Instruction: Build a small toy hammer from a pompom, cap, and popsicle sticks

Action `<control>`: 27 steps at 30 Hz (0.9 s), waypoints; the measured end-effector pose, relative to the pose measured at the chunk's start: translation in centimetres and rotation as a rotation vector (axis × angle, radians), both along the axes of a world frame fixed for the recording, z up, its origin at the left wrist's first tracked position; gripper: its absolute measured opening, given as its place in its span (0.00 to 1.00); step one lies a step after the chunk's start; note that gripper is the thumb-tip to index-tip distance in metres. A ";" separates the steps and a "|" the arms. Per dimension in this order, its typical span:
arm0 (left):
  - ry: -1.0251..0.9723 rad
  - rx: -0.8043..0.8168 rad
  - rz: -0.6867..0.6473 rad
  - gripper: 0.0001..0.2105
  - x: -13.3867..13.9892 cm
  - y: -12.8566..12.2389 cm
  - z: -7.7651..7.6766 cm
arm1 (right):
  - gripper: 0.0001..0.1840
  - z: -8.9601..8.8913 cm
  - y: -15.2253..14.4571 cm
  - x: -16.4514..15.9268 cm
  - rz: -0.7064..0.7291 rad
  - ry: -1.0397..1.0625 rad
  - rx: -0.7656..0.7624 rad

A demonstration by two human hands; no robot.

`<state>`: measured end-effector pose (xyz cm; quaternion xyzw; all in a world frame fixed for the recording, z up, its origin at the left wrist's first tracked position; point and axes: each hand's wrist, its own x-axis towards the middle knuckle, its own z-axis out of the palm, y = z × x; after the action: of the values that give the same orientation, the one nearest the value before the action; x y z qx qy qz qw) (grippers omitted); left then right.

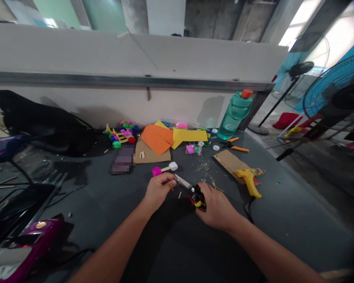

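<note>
My right hand [216,204] is closed around the black and yellow handles of a pair of shears [185,183]. The shears' blades stand apart and point left and away from me. At their tips, my left hand [158,190] pinches with thumb and fingertips; whatever is between them is too small to make out. Just beyond that hand lies a short wooden stick [165,169] with a pink cap [156,171] at one end and a white cap [173,166] at the other. A small stick piece [179,195] rests on the table beneath the blades.
A yellow glue gun [250,181] leans on cardboard [228,163] at right, near orange-handled pliers [236,147] and a green bottle [235,116]. Orange sheets [157,137] lie at the back beside colourful cap models [122,133]. A purple device [38,239] stands at left.
</note>
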<state>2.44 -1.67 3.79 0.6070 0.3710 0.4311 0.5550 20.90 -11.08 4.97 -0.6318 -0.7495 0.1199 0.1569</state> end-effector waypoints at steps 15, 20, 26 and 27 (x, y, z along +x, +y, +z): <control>-0.018 0.022 -0.015 0.04 -0.1 0.1 -0.2 | 0.21 0.3 0.0 -0.2 -0.010 -0.042 0.016; -0.021 0.026 -0.015 0.03 -0.1 0.2 -0.4 | 0.18 0.3 0.0 -0.1 -0.017 -0.058 -0.016; -0.002 -0.002 -0.016 0.04 -0.1 0.2 -0.7 | 0.17 0.3 -0.1 -0.1 -0.021 -0.078 -0.036; -0.010 -0.014 -0.019 0.04 0.0 0.2 -0.7 | 0.17 0.4 -0.1 0.0 -0.021 -0.080 -0.037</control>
<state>2.40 -1.52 3.06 0.6047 0.3654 0.4262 0.5650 20.86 -11.14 5.34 -0.6467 -0.7463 0.1065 0.1163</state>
